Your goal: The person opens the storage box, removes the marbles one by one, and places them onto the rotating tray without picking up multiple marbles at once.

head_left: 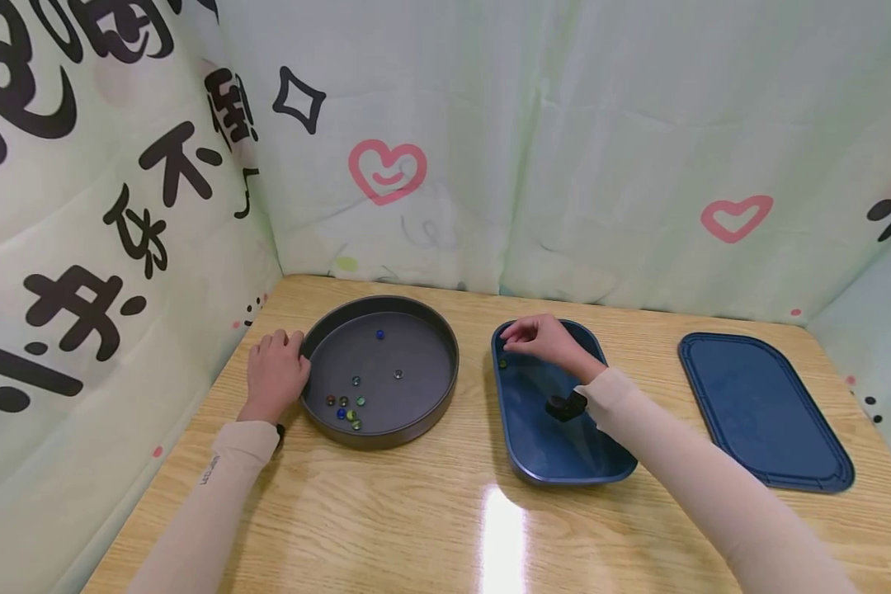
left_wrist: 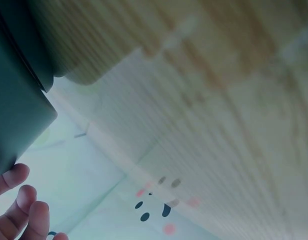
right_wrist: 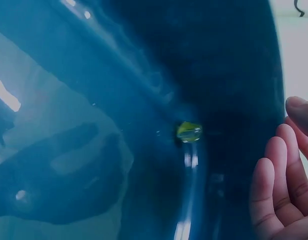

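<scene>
On the left of the head view, my left hand (head_left: 276,375) holds the rim of a dark round pan (head_left: 434,417). The left wrist view shows its curled fingertips (left_wrist: 38,212) by the outer wall of the pan (left_wrist: 19,110). Several glass marbles lie inside, including a blue marble (head_left: 380,335) near the back. My right hand (head_left: 545,340) hovers over the far left corner of a blue rectangular container (head_left: 564,462), fingers loosely bent. Nothing shows between its fingertips (right_wrist: 264,175). Below them, a yellow-green marble (right_wrist: 189,132) sits in the container's corner.
A flat blue lid (head_left: 768,412) lies on the wooden table (head_left: 386,511) at the right. A printed curtain (head_left: 535,165) hangs behind the table and along its left side. Bare wood separates the pan from the container.
</scene>
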Demonstrator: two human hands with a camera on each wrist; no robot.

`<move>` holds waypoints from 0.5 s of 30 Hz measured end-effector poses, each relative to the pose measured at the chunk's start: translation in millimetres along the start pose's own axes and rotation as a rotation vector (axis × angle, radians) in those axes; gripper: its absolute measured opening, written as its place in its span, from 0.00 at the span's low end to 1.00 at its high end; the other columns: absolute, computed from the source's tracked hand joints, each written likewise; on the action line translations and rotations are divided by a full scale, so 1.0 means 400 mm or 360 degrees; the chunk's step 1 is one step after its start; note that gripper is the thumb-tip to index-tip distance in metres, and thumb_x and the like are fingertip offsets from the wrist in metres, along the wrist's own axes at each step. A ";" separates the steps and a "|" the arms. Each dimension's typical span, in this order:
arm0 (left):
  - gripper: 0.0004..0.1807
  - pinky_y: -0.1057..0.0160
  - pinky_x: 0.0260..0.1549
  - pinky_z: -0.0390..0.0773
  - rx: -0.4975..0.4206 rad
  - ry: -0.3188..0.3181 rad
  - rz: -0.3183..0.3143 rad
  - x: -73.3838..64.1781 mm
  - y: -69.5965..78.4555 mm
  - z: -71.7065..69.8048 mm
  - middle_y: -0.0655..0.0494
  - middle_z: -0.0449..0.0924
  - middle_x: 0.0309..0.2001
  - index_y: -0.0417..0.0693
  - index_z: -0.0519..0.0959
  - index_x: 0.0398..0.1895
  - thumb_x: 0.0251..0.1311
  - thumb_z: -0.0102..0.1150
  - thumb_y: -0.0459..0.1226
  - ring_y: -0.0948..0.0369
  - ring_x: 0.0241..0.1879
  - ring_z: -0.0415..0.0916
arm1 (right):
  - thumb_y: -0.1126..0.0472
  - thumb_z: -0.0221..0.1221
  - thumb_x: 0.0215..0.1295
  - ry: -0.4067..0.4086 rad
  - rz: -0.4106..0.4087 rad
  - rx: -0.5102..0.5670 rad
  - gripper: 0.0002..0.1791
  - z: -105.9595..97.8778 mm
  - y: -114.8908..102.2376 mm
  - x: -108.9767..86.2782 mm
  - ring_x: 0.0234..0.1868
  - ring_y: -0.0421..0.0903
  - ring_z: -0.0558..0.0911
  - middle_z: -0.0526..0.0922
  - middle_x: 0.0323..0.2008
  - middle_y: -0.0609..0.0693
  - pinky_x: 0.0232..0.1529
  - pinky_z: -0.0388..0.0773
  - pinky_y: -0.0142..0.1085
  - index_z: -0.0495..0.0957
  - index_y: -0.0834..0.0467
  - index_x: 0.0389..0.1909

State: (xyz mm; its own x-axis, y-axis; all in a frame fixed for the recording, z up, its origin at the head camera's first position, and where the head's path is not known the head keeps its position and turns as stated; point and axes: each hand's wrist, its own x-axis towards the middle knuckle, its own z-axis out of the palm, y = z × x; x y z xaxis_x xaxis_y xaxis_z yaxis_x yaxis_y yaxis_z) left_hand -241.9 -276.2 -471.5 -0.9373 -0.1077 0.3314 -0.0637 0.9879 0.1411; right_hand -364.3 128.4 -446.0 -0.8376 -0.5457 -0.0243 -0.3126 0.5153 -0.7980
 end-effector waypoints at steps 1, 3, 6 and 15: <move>0.15 0.45 0.40 0.67 -0.0005 0.0002 0.0000 0.001 0.000 0.001 0.40 0.70 0.38 0.38 0.72 0.47 0.57 0.48 0.34 0.44 0.37 0.66 | 0.65 0.62 0.58 0.0003 0.0008 -0.0002 0.12 0.002 0.006 0.003 0.31 0.37 0.79 0.85 0.35 0.59 0.35 0.75 0.26 0.82 0.66 0.42; 0.15 0.45 0.40 0.67 -0.0003 0.0006 0.0003 0.002 -0.001 0.003 0.40 0.70 0.38 0.39 0.72 0.47 0.57 0.48 0.34 0.45 0.36 0.66 | 0.65 0.62 0.58 0.0007 0.0012 -0.0004 0.12 0.008 0.018 0.011 0.31 0.38 0.80 0.85 0.35 0.59 0.35 0.75 0.26 0.81 0.66 0.42; 0.15 0.46 0.40 0.67 -0.0002 0.0012 0.0005 0.005 -0.002 0.005 0.40 0.70 0.37 0.39 0.72 0.47 0.57 0.48 0.34 0.45 0.36 0.66 | 0.66 0.61 0.58 0.0008 0.0017 -0.0018 0.12 0.015 0.030 0.019 0.31 0.37 0.80 0.85 0.35 0.60 0.35 0.75 0.25 0.81 0.68 0.41; 0.15 0.46 0.40 0.67 -0.0020 0.0008 -0.0011 0.005 -0.002 0.009 0.40 0.70 0.38 0.39 0.72 0.47 0.57 0.48 0.34 0.45 0.36 0.66 | 0.68 0.62 0.57 -0.0018 0.0055 -0.0046 0.12 0.029 0.044 0.028 0.29 0.35 0.78 0.84 0.35 0.61 0.34 0.75 0.24 0.81 0.69 0.41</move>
State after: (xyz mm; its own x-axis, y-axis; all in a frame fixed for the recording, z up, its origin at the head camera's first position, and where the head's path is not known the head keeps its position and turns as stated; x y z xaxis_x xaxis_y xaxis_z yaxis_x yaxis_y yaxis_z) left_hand -245.0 -276.8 -474.2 -0.9351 -0.1151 0.3351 -0.0658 0.9857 0.1551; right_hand -374.1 123.5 -467.2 -0.8433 -0.5343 -0.0585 -0.2961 0.5527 -0.7790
